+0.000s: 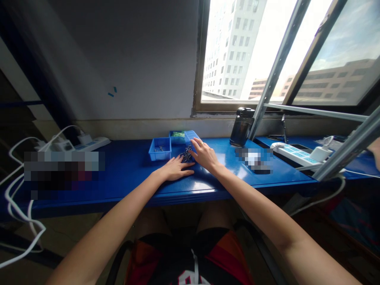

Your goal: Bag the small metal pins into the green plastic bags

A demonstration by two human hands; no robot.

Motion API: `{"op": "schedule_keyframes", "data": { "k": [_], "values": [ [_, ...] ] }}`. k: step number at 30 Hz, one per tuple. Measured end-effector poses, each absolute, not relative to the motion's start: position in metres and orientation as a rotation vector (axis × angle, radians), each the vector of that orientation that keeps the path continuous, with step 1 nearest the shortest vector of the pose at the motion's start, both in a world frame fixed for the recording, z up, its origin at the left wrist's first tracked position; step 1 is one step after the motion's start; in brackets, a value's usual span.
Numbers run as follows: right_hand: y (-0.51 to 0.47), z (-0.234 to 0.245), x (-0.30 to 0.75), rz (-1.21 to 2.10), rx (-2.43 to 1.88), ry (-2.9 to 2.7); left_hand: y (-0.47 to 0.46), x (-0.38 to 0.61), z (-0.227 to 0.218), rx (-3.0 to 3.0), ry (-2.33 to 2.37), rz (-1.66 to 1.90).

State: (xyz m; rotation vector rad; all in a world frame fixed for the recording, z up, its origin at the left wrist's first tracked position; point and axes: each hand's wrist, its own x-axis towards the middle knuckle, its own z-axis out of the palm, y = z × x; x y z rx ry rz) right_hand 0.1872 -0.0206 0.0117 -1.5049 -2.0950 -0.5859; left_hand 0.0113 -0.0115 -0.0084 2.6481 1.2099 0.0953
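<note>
My left hand (175, 168) lies flat on the blue table (127, 170), fingers stretched out toward a small pile of dark metal pieces (187, 153). My right hand (204, 155) rests beside it with its fingers spread over the far side of that pile; a ring shows on one finger. Neither hand grips anything. Just left of the pile stands a small blue bin (160, 149) with a few metal pieces inside. Behind the pile sits another blue bin (178, 136) holding green bits.
A dark jar (242, 126) stands at the table's back right. White power strips lie at the left (90, 144) and right (293, 152), with white cables hanging off the left edge. Metal bars (344, 154) slant across the right side. A window fills the upper right.
</note>
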Motion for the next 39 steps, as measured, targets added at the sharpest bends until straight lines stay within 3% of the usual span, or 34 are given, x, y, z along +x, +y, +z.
{"op": "schedule_keyframes", "data": {
  "k": [39],
  "values": [
    [-0.0205, 0.0162, 0.1933, -0.684, -1.461, -2.159, -0.0158, 0.0136, -0.0075, 2.998, 1.22, 0.438]
  ]
}}
